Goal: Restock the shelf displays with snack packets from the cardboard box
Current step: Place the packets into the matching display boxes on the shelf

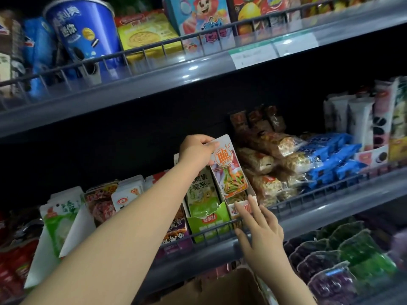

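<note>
My left hand (197, 151) pinches the top edge of a white snack packet (229, 170) with orange lettering and a picture of vegetables. The packet stands upright in a narrow white display carton (239, 208) on the middle shelf. My right hand (257, 225) reaches up with straight fingers and touches the front of that carton at the shelf's wire rail (211, 231). Beside it on the left stands a green display carton (206, 214) of packets. The open cardboard box (220, 289) shows at the bottom, below the shelf edge.
Brown wrapped snack bars (268, 159) and blue packets (330, 155) are piled right of the carton. White, green and red packets (63, 219) fill the shelf's left part. The upper shelf (154, 82) holds a blue cookie tub (86, 36) and boxes. Green and purple packets (343, 260) lie below right.
</note>
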`<state>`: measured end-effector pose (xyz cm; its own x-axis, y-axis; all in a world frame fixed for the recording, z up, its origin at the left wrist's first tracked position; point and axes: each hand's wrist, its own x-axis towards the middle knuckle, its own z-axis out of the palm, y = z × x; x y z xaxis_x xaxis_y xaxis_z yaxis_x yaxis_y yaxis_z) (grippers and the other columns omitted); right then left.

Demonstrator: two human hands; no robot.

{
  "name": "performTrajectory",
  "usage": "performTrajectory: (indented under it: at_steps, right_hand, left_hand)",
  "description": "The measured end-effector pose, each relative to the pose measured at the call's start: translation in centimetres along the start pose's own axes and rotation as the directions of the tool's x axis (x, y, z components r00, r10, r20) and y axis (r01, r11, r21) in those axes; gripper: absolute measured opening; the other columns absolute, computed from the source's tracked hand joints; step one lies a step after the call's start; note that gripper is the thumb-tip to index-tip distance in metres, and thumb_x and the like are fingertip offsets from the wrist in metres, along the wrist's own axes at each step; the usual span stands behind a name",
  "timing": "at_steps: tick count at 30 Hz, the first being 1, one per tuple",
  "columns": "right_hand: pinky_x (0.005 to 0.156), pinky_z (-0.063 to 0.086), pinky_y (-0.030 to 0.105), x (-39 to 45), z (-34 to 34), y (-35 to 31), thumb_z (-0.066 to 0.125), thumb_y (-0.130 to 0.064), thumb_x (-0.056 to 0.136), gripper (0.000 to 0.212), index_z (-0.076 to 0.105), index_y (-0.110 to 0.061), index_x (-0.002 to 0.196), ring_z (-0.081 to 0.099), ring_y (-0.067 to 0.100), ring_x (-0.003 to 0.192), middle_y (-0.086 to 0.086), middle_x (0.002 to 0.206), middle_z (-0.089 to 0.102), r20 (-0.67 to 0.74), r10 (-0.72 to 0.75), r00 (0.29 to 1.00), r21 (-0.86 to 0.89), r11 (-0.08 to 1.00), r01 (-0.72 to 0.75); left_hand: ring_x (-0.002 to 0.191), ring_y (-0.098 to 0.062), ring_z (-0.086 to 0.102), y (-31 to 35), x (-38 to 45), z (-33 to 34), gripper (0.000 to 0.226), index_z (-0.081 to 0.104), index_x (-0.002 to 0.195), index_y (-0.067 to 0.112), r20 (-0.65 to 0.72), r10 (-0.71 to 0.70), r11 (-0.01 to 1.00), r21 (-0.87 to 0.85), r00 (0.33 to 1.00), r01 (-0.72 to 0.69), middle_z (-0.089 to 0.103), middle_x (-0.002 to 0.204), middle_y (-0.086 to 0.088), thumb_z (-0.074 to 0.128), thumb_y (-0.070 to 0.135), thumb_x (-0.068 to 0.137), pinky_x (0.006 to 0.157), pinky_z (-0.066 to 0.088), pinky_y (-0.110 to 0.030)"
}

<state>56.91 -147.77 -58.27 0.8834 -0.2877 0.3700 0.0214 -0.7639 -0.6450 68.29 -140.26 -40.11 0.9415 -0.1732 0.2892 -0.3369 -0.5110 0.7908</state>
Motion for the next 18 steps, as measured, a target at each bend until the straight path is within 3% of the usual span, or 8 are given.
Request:
performTrajectory:
  at_steps: [2,12,15,18]
  right_hand:
    - [0.109,0.018,0.038,0.0,-0.1,-0.1,0.041,-0.037,0.098,0.054,0.016,-0.047,0.144,0.006,0.017,0.136,-0.022,0.153,-0.012,-0.005,0.002,1.0,0.004,1.0,-0.002]
    - [0.107,0.021,0.036,0.0,-0.1,0.2,0.042,-0.041,0.096,0.06,0.008,-0.047,0.145,0.015,0.018,0.133,-0.017,0.155,-0.014,0.028,-0.01,1.0,-0.051,0.999,0.012]
    - [0.108,0.021,0.035,0.1,-0.1,0.3,0.043,-0.041,0.096,0.061,0.008,-0.047,0.145,0.015,0.018,0.134,-0.018,0.155,-0.014,0.031,-0.022,0.999,-0.046,0.999,0.023]
    - [0.107,0.023,0.035,0.1,0.1,0.4,0.044,-0.04,0.095,0.061,0.01,-0.046,0.145,0.016,0.018,0.132,-0.018,0.155,-0.014,0.029,-0.021,0.999,-0.033,0.999,0.022]
  left_hand:
    - [0.058,-0.01,0.064,-0.4,0.3,0.7,0.003,0.065,0.092,0.023,0.007,-0.028,0.999,0.025,1.0,0.028,0.064,0.08,0.004,0.064,0.024,0.09,0.056,0.053,-0.019]
    - [0.082,-0.02,0.069,-3.9,1.5,4.5,0.013,0.069,0.1,0.02,0.011,-0.059,0.994,0.092,0.998,0.058,0.068,0.105,-0.001,0.061,0.016,0.09,0.08,0.056,-0.031]
    - [0.085,-0.015,0.063,-4.3,1.3,5.1,0.02,0.066,0.109,0.021,0.029,-0.021,0.993,0.12,0.999,0.018,0.064,0.111,0.0,0.06,0.016,0.091,0.069,0.052,-0.022]
    - [0.101,-0.018,0.061,-4.5,1.1,5.2,0.03,0.06,0.12,0.022,0.044,0.027,0.983,0.179,0.999,-0.034,0.06,0.121,0.0,0.06,0.016,0.091,0.073,0.046,-0.021]
